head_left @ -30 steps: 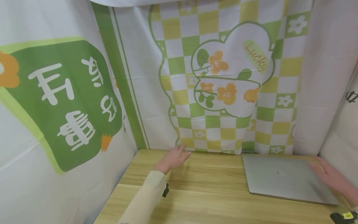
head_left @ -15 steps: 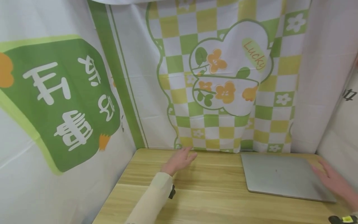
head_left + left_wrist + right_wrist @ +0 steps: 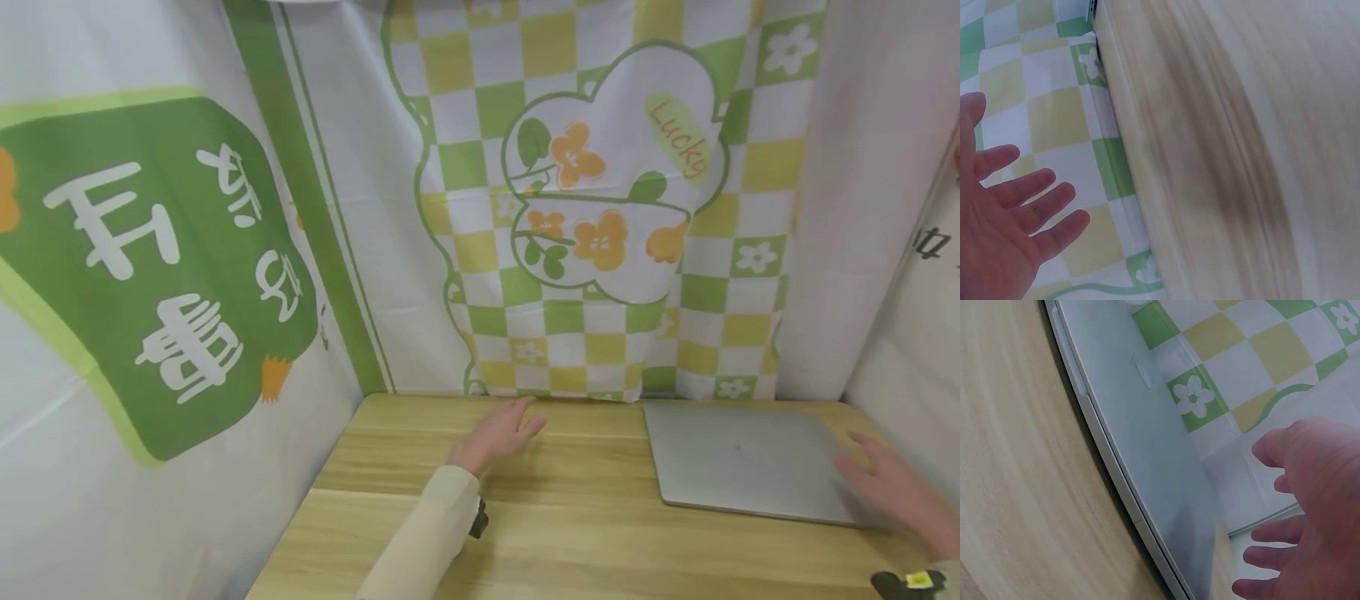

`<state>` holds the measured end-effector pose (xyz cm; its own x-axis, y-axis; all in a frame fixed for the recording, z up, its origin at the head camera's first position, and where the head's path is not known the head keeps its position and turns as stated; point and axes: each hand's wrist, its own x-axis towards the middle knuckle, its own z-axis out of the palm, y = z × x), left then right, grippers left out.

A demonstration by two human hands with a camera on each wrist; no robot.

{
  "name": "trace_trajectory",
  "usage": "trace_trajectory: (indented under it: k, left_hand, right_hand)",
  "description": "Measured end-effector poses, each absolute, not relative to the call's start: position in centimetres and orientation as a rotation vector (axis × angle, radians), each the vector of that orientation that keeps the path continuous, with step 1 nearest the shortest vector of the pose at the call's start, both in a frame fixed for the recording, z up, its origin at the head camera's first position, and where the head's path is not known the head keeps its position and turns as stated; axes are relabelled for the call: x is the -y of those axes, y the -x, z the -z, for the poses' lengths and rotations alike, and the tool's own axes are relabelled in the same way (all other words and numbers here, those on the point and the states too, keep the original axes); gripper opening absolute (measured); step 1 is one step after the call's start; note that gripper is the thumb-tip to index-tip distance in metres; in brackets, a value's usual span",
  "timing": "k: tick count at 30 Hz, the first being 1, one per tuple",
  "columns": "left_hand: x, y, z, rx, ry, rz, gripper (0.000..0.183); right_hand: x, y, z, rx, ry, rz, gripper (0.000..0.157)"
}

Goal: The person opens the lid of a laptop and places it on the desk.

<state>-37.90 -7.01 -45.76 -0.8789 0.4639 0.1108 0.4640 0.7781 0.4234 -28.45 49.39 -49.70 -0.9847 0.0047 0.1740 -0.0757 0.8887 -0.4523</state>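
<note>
A closed silver laptop [image 3: 750, 462] lies flat on the right part of the wooden table [image 3: 555, 533]. My right hand [image 3: 896, 487] hovers by the laptop's right end, its fingers spread and loosely bent. In the right wrist view that hand [image 3: 1316, 512] holds nothing, and the laptop's thin front edge [image 3: 1122, 475] shows beside it. To the left of the laptop, my left hand [image 3: 498, 435] is held over the back of the table, with nothing in it. Its relaxed, parted fingers [image 3: 1054, 234] appear in the left wrist view.
A green, yellow and white checked cloth [image 3: 551, 333] hangs along the table's back edge. White cloth with a green printed panel [image 3: 217, 200] hangs at the left, and more white cloth [image 3: 926, 350] borders the right side.
My left hand has moved to the right over the table, towards the laptop. The right hand has come slightly lower in the view. The head view has shifted a little; the laptop stays closed.
</note>
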Motion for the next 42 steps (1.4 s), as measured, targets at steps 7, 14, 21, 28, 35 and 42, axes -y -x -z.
trace_trajectory:
  k: [7,14,21,28,35,42]
  left_hand:
    - [6.0,37.4,45.9,2.969,0.817,0.757,0.067]
    - [5.0,37.0,46.2,2.941,0.851,0.774,0.063]
    - [3.9,37.1,47.0,2.945,0.876,0.802,0.059]
    - [2.7,36.5,47.4,2.959,0.845,0.829,0.059]
    - [1.1,36.1,47.7,2.965,0.875,0.811,0.060]
    - [-0.2,35.7,47.7,2.955,0.878,0.880,0.060]
  right_hand:
    - [-48.8,28.6,50.2,2.888,-0.046,-0.705,0.065]
    - [-48.8,28.6,50.9,2.918,-0.053,-0.738,0.067]
    - [-48.6,28.4,51.4,2.913,-0.046,-0.730,0.065]
    - [-48.5,28.0,51.7,2.947,0.002,-0.722,0.068]
    - [-48.6,27.7,52.0,2.946,0.024,-0.709,0.066]
    - [-48.8,27.9,52.2,2.931,0.061,-0.652,0.061]
